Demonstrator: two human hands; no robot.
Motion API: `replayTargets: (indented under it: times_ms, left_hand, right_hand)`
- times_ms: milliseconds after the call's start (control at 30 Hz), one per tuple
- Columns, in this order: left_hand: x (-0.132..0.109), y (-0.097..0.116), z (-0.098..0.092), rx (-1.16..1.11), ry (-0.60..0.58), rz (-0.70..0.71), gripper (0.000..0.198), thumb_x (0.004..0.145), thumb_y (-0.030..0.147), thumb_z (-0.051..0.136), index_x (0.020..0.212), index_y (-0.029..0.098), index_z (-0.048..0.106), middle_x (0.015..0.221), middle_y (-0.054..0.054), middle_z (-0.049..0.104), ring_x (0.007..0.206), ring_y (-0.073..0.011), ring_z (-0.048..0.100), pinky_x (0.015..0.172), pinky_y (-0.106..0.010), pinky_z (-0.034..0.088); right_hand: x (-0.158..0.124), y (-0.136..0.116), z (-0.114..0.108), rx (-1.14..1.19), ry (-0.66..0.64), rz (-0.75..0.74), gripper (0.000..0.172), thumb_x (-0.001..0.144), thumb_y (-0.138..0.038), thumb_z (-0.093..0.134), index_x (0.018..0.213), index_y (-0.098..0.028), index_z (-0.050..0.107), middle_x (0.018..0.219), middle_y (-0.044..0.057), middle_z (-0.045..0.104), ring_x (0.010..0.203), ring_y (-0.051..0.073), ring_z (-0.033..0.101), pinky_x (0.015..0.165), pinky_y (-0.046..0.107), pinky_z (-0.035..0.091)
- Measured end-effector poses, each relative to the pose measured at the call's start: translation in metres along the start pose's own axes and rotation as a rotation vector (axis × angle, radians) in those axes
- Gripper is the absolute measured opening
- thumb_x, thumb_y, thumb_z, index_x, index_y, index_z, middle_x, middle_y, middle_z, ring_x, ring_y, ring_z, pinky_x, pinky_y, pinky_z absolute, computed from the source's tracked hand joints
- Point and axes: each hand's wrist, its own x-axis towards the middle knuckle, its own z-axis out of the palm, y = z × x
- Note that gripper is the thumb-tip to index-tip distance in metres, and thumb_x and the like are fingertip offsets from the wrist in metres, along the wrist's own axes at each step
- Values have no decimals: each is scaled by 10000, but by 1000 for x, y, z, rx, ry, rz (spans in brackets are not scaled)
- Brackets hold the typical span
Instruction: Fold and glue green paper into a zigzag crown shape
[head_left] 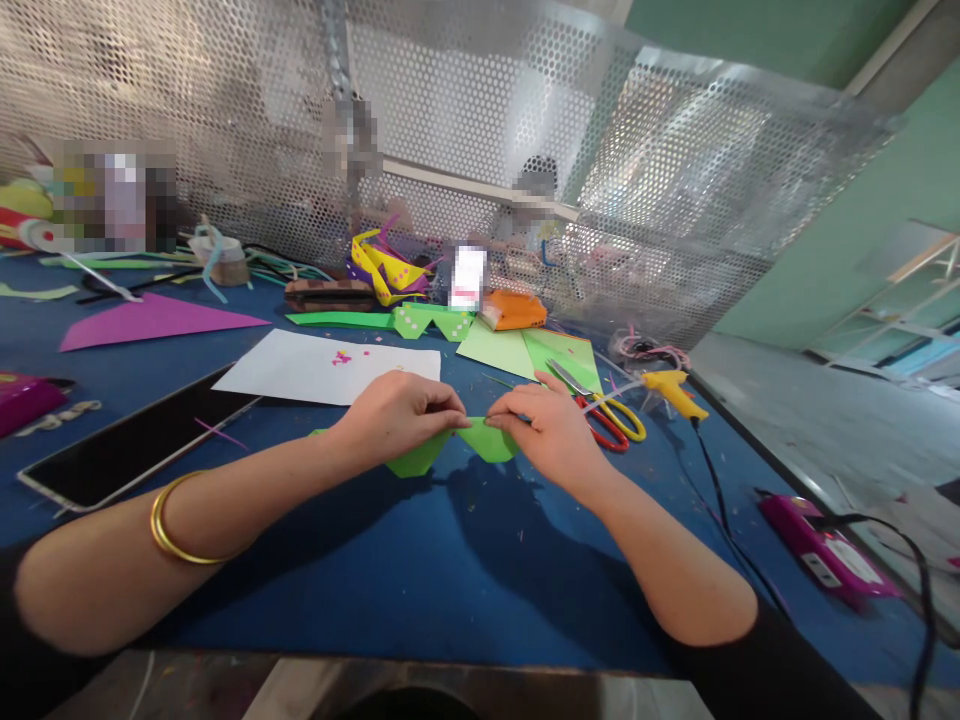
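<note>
A pair of green paper glasses [489, 446] hangs from my fingers just above the blue table. My left hand [405, 412] pinches its top edge near the middle, thumb against fingers. On the other side of the bridge, my right hand [547, 430] pinches the same edge. Behind my left hand lies a white paper sheet [300, 368] with small pink bits on it. Red-and-yellow-handled scissors [611, 432] rest beside my right hand. Farther back are finished-looking green glasses [431, 320] with pale dots.
A yellow glue gun [675, 393] with a black cord lies to the right, near a purple power strip [829, 550]. Purple paper [157, 322] and a dark flat panel [135, 440] lie left. Perforated metal mesh [465, 110] borders the table's back.
</note>
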Motion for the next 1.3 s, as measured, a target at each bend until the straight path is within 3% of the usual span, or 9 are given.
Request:
replayTargets:
  times_ms: [233,433,633,867,1067,1200,1300]
  left_hand:
    - [3,-3,-11,78,2,-55,273,822,388,565,771,198,753,616,12,664,608,-138,563,579,-247,331]
    - [-2,5,-9,119,47,-36,268,826,371,556,733,201,740,543,19,607,547,-123,515,557,-254,304]
    - [0,3,0,19,-70,-35,279,806,412,583,741,203,756,549,24,619,572,-123,530,551,-232,321]
    - [8,-9,-15,-90,-135,-89,280,793,405,574,771,190,752,640,13,680,607,-130,568,561,-217,367]
    - [7,-8,-18,-22,-118,-76,283,817,390,549,717,189,720,586,20,689,521,-113,550,537,-216,353]
    - [8,-11,-18,120,-128,-25,261,824,363,551,853,210,761,732,-3,747,656,-153,628,589,-234,366]
    - [2,-10,-16,332,-107,42,283,846,297,515,966,248,767,827,-25,769,737,-188,658,609,-257,362]
  right_hand:
    - [4,15,-13,14,36,50,183,886,-212,600,707,-228,635,733,-42,698,671,132,597,1059,418,284]
    - [2,9,-9,-53,58,-8,139,916,-325,596,839,-270,699,869,-15,733,882,188,646,1100,485,183]
    - [0,-3,2,8,5,-24,135,895,-243,615,771,-239,670,783,-34,709,793,147,633,1077,418,260]
    - [4,10,-10,34,11,63,183,866,-194,616,685,-218,625,732,-27,701,699,145,605,1035,419,304]
    - [5,13,-13,62,24,58,197,859,-217,628,662,-224,634,702,-20,696,691,158,586,927,381,379]
    - [6,14,-11,-50,44,-10,171,886,-225,609,726,-229,668,743,-16,704,709,154,602,998,399,330]
    - [1,10,-9,-154,55,-99,161,898,-213,594,774,-207,696,763,19,700,750,173,606,959,385,363]
